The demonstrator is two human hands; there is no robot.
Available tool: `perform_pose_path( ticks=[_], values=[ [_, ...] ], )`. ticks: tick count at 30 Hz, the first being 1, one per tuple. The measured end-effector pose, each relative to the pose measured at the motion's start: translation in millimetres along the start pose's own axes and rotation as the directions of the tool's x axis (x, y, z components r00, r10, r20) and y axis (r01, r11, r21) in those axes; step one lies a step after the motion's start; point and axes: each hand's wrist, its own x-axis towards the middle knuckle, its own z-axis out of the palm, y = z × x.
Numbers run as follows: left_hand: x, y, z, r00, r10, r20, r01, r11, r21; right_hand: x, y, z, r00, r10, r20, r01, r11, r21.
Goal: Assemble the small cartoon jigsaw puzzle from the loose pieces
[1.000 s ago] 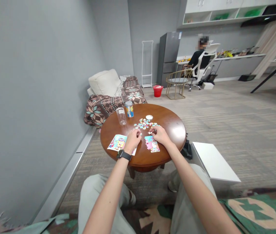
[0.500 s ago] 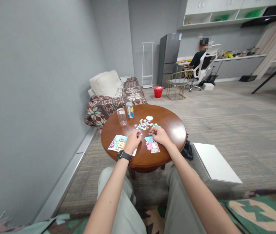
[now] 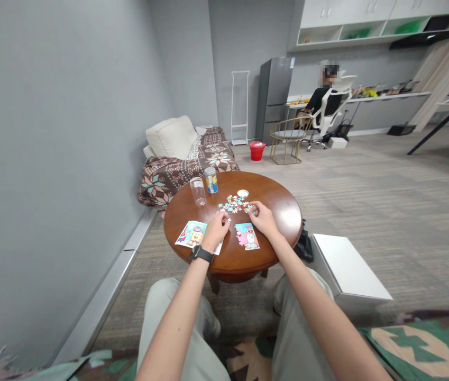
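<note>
My left hand (image 3: 217, 228) rests low over the table by the printed picture sheet (image 3: 191, 233), partly covering it. Its fingers are curled together, with a small puzzle piece (image 3: 229, 219) at the tips. My right hand (image 3: 263, 218) reaches to the right edge of the pile of loose puzzle pieces (image 3: 232, 204). The fingers there are bent and close together among the pieces; what lies between them is too small to make out. Just below my right hand is a joined part of the puzzle (image 3: 247, 236), showing pink, blue and white, with an uneven left edge.
On the round wooden table (image 3: 275, 190) stand a clear glass (image 3: 198, 191) and a can with a cartoon print (image 3: 211, 181). A round lid (image 3: 243, 193) lies behind the pile. A white box (image 3: 351, 264) is on the floor at right. A person (image 3: 321, 98) sits far back.
My right hand has moved slightly up and away from the joined part, to the right edge of the pile. My left hand stays almost still. My knees have spread apart.
</note>
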Motion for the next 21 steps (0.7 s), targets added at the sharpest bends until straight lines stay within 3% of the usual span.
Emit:
perform_pose_path(
  ticks=[3,7,15,21],
  values=[
    [0.0,-1.0,0.5,1.000,0.001,-0.006,-0.001,1.000,0.007,0.6,5.8,3.9,0.998,0.057,0.041,-0.056,0.998,-0.030],
    [-0.6,-1.0,0.3,1.000,0.001,-0.004,-0.001,1.000,0.006,1.3,10.6,5.2,0.999,0.052,-0.014,-0.052,0.998,-0.023],
    [-1.1,3.9,-0.4,1.000,-0.011,-0.009,0.011,1.000,-0.002,-1.7,5.7,4.1,0.986,-0.124,0.112,0.141,0.977,-0.161],
    [-4.6,9.1,-1.3,1.000,0.022,0.016,-0.024,0.997,0.074,-1.8,3.1,2.8,0.975,-0.128,0.180,0.167,0.961,-0.220]
  ],
)
